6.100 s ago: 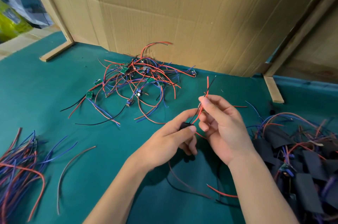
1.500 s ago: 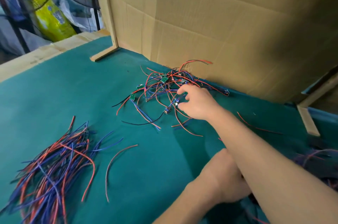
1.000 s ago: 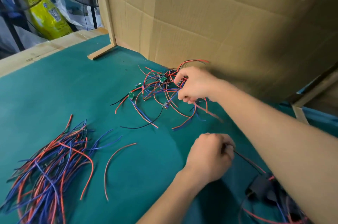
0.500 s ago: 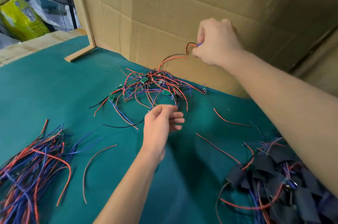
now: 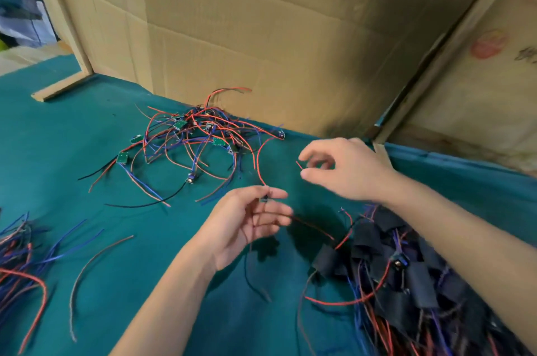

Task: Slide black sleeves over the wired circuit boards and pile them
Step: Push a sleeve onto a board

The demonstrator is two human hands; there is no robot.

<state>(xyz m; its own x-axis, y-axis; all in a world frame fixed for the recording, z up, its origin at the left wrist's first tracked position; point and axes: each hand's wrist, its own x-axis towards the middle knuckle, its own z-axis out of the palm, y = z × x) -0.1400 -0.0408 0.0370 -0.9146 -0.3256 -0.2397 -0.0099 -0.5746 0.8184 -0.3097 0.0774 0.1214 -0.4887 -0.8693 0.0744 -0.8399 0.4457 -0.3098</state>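
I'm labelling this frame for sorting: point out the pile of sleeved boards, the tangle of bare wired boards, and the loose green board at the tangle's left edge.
pile of sleeved boards (image 5: 406, 274), head view, on a black sleeve
tangle of bare wired boards (image 5: 200, 135), head view, on the crossed wires mid-tangle
loose green board (image 5: 122, 157), head view, on its green face

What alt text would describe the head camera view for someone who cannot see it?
Over a green table, the left hand pinches a small wired circuit board while the right hand pinches its red wire. Unsleeved boards lie behind; black-sleeved ones pile at right.
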